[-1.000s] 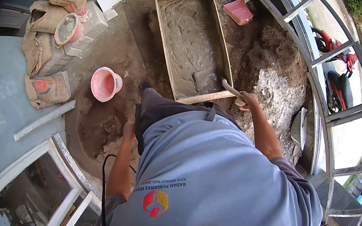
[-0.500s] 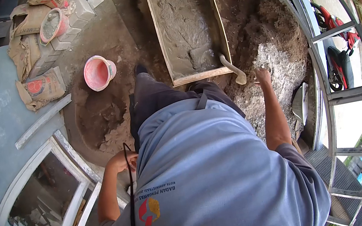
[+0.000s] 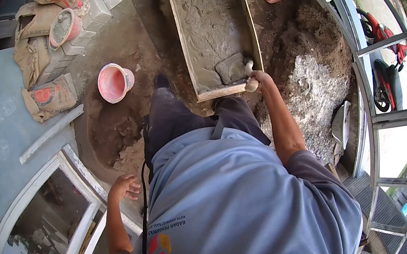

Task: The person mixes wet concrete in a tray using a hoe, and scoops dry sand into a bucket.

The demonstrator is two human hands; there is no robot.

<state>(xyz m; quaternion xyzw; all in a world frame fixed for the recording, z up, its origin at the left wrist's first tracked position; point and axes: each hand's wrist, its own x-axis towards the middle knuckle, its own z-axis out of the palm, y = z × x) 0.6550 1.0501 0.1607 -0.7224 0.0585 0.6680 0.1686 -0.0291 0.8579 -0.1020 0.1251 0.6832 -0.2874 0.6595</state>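
The right hand point(image 3: 261, 79) has its grip clasped around the handle point(image 3: 251, 85) of one trowel point(image 3: 230, 68), resting in mortar point(image 3: 207, 22) at the near end of one trough point(image 3: 222, 92), while the left hand's point(image 3: 124, 188) grip hangs released and two pails point(image 3: 129, 78) stand leftward.

Bright daylight; strong fisheye bend (4 corners black).

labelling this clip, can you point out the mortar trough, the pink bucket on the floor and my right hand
Mortar trough point(image 3: 228, 91), head view: near end wall
Pink bucket point(image 3: 114, 83), head view: inner wall
Right hand point(image 3: 262, 79), head view: back of the hand
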